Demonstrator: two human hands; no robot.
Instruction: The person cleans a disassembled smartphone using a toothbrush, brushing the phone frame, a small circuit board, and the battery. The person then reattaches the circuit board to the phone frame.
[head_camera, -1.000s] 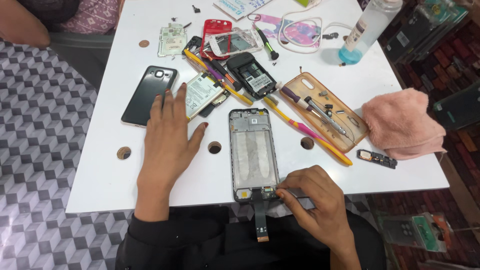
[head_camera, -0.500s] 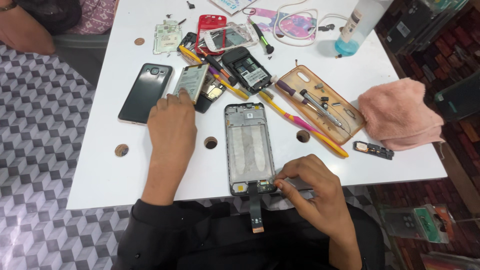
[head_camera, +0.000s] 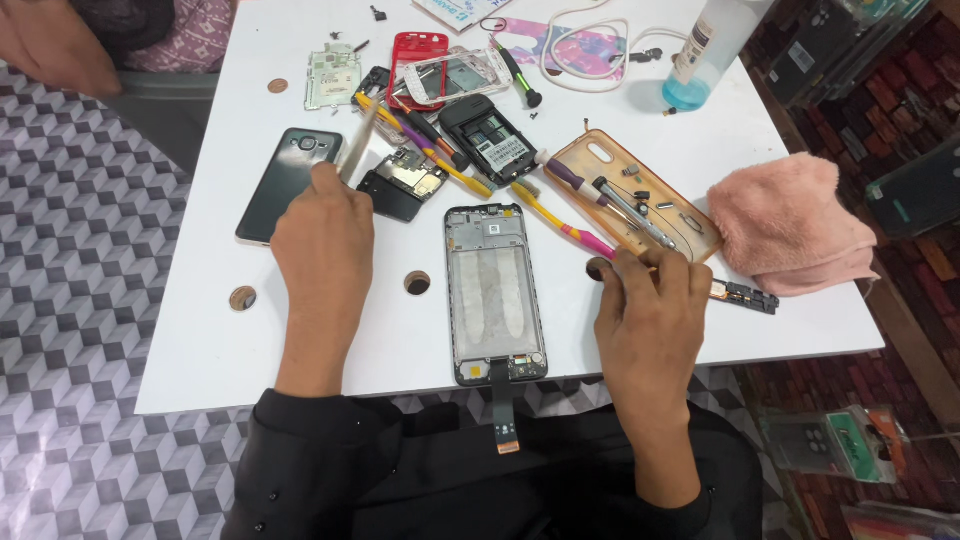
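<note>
Phone frame (head_camera: 495, 295) lies between both hands on the white table (head_camera: 190, 350), long axis running away from the body, ribbon cable hanging over the near edge. Left hand (head_camera: 325, 240) sits left of it, pinching a thin flat grey plate (head_camera: 357, 145) held upright. Right hand (head_camera: 650, 310) is about as near, right of the frame, fingers curled at the near end of the pink-yellow toothbrush (head_camera: 565, 225); grip unclear. Far right: clear bottle (head_camera: 705, 50) with blue liquid and white label. Pink cloth (head_camera: 790, 225) beside orange case (head_camera: 635, 195)
</note>
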